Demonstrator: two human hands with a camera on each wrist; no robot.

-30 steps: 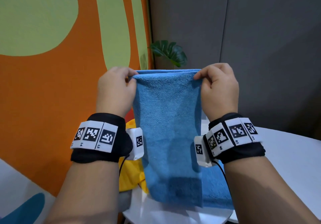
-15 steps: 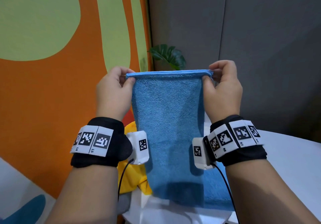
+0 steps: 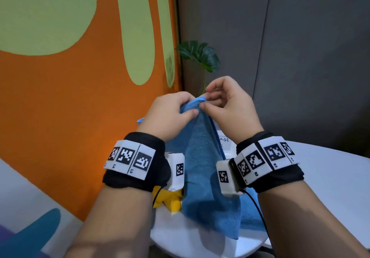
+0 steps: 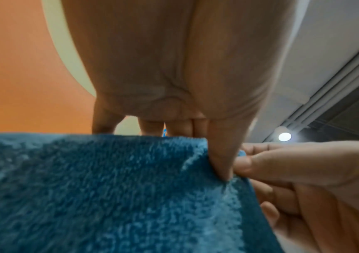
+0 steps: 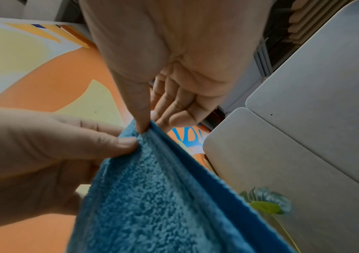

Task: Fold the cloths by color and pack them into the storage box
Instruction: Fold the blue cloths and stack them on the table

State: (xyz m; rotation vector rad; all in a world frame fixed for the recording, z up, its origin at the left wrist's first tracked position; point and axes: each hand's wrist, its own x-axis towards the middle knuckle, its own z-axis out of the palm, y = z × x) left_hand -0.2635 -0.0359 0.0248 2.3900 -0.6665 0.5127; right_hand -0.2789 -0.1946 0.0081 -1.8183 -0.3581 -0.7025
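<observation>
A blue terry cloth [image 3: 206, 167] hangs folded lengthwise above the white table [image 3: 324, 181]. My left hand [image 3: 191, 110] and right hand [image 3: 206, 101] meet at its top and pinch the two upper corners together. In the left wrist view the left thumb [image 4: 221, 162] presses the blue cloth [image 4: 109, 188] against the fingers behind it. In the right wrist view the right thumb [image 5: 140, 123] pinches the cloth's hem [image 5: 165, 142] beside the left thumb [image 5: 118, 143]. A white labelled box [image 3: 226, 147] shows behind the cloth, mostly hidden.
A yellow cloth [image 3: 170, 199] lies on the table under my left wrist. More blue fabric [image 3: 250, 215] lies behind the hanging cloth. An orange and green wall [image 3: 80, 97] stands close on the left, grey panels [image 3: 300, 57] and a plant [image 3: 200, 55] behind.
My hands held the cloth's top edge stretched wide apart; they have come together, folding the cloth in half lengthwise, and dropped a little lower.
</observation>
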